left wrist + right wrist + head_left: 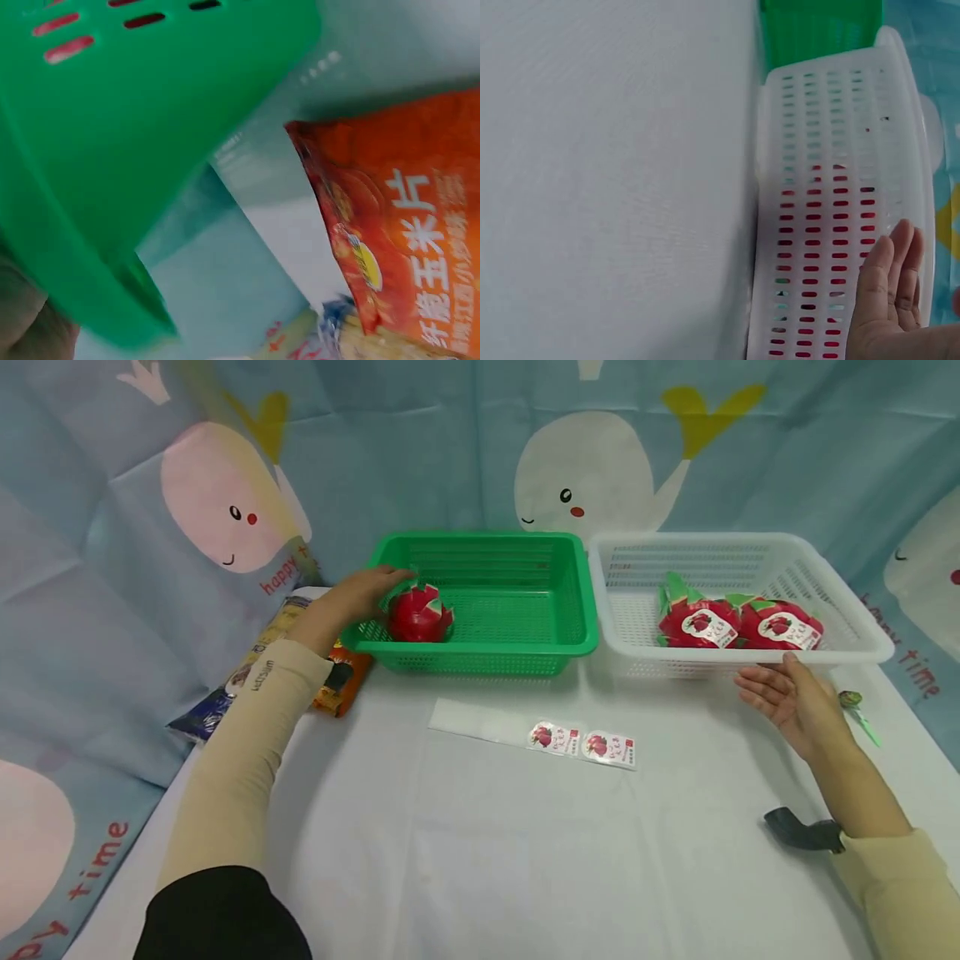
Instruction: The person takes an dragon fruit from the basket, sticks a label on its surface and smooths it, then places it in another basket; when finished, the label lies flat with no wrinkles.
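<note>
My left hand reaches over the left end of the green basket, its fingers right at the leafy top of a red dragon fruit inside. I cannot tell whether they grip it; in the left wrist view the basket wall hides the fingers. My right hand has its fingers extended just below the front rim of the white basket. In the right wrist view the fingers lie against its slotted wall. Two dragon fruits with white labels, one left and one right, lie inside that basket.
A strip of dragon fruit stickers lies on the white table. An orange snack bag and a blue-and-yellow bag lie at left. A small lollipop-like item with a green stick lies beyond my right hand.
</note>
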`<state>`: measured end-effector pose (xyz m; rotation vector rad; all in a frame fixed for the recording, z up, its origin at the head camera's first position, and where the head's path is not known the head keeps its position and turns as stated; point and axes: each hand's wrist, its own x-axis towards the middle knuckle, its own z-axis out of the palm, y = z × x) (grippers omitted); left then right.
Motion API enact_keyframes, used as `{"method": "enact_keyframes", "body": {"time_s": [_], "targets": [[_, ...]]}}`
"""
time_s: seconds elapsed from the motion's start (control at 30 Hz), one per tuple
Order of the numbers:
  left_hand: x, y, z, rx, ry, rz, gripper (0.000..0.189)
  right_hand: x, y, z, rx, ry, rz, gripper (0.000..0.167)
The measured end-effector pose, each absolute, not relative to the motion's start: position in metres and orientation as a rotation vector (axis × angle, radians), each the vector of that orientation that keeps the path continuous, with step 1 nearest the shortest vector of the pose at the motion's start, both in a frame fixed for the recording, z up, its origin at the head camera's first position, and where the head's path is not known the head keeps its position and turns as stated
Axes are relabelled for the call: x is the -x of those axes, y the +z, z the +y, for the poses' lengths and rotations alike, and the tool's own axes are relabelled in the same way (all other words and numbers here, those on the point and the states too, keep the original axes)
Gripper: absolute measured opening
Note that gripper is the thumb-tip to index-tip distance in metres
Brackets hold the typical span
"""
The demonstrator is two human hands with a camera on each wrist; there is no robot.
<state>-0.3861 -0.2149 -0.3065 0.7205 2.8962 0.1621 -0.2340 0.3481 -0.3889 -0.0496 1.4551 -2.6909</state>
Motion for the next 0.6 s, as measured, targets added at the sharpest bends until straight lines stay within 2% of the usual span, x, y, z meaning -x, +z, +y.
{"method": "enact_keyframes", "body": {"time_s": [0.13,0.27,0.43,0.6], "targets": [[0.396,-0.314,-0.198,-0.788,0.088,2.871,0.096,0.236,-0.389,0.347,0.001,-2.739,1.442,0.027],[0.411,-0.321,-0.181,-0.818,0.080,2.862,0.103,0.241,-0.389,0.349,-0.103,-2.779,1.438,0.045],[0.422,-0.327,-0.162,-0.712,0.217,2.861,0.097,0.247,-0.395,0.351,-0.226,-2.779,1.552,0.062],[0.423,-0.334,-0.142,-0.684,0.370,2.822,0.089,0.244,-0.392,0.349,-0.183,-2.786,1.520,0.073]]}}
